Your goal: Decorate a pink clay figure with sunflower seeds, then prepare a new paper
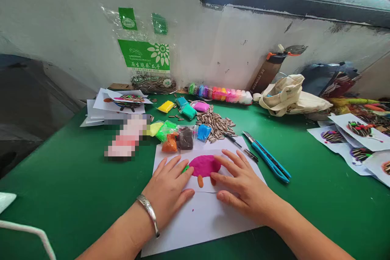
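Note:
A flattened magenta oval of modelling clay (204, 165) lies on white paper (183, 223) in front of me. My left hand (172, 183) rests flat at its left edge, fingers spread, fingertips touching a small green clay piece (185, 168). On the right, my right hand (239, 178) is spread with its fingertips at the oval's right edge. An orange clay piece (200, 181) sits below the oval. A second orange piece (213, 181) is partly hidden by my right fingers. Neither hand grips anything.
Bagged clay (185, 137) and a sunflower seed pile (215, 124) lie beyond the paper. A blue utility knife (269, 158) and a pen (233, 140) lie right. Seed-decorated pictures (359, 130) lie far right, others (122, 103) back left. A cloth bag (283, 97) stands by the wall.

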A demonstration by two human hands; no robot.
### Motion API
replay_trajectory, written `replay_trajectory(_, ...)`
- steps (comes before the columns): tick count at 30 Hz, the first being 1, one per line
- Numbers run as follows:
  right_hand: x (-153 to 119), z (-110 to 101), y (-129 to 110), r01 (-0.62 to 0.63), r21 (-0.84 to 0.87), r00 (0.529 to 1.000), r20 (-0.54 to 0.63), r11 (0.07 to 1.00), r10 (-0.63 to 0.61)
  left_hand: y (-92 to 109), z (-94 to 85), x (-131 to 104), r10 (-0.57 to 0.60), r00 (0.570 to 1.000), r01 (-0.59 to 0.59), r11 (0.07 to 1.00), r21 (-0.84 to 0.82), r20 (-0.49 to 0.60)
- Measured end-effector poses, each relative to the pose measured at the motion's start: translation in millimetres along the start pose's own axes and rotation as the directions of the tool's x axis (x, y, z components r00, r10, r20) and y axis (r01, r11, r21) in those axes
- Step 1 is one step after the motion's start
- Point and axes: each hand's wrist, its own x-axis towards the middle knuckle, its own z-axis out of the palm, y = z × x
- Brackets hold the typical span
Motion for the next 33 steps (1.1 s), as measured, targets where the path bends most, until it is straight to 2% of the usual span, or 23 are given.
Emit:
replay_trajectory(4, 2, -2, -1, 0.002, 0.010, 1.000, -0.008, 1.000, -0.002, 0, -0.5, -1, -0.002, 1.000, 0.002, 1.000, 0.000, -0.004)
replay_trajectory(10, 0, -2, 0, 0.026, 0.026, 1.000, -0.012, 0.999, -0.025, 2, -5.3, 1, -0.006, 0.999, 0.006, 1.000, 0.010, 0.052)
replay_trajectory(15, 2, 1, -1, 0.024, 0.045, 1.000, -0.017, 0.999, -0.023, 2, -2.7, 1, -0.015, 1.000, 0.015, 1.000, 0.010, 0.002)
replay_trajectory(21, 3, 2, 0, 0.031, 0.070, 0.999, 0.009, 0.997, -0.031, 2, -5.9, 1, -0.007, 0.998, 0.006, 1.000, 0.021, 0.062)
replay_trajectory(26, 3, -1, -3, 0.005, 0.045, 1.000, -0.019, 0.999, -0.004, -4, 3.4, -4, 0.034, 0.998, -0.031, 0.998, 0.048, -0.046)
replay_trajectory(30, 5, -6, -7, 0.005, 0.026, 0.998, 0.059, 1.000, -0.006, -6, 4.6, -4, 0.091, 0.988, -0.083, 0.994, 0.072, -0.125)
replay_trajectory(33, 7, -7, -8, -0.006, 0.022, 0.997, 0.074, 1.000, 0.004, -3, 0.8, -2, 0.131, 0.982, -0.124, 0.991, 0.055, -0.136)
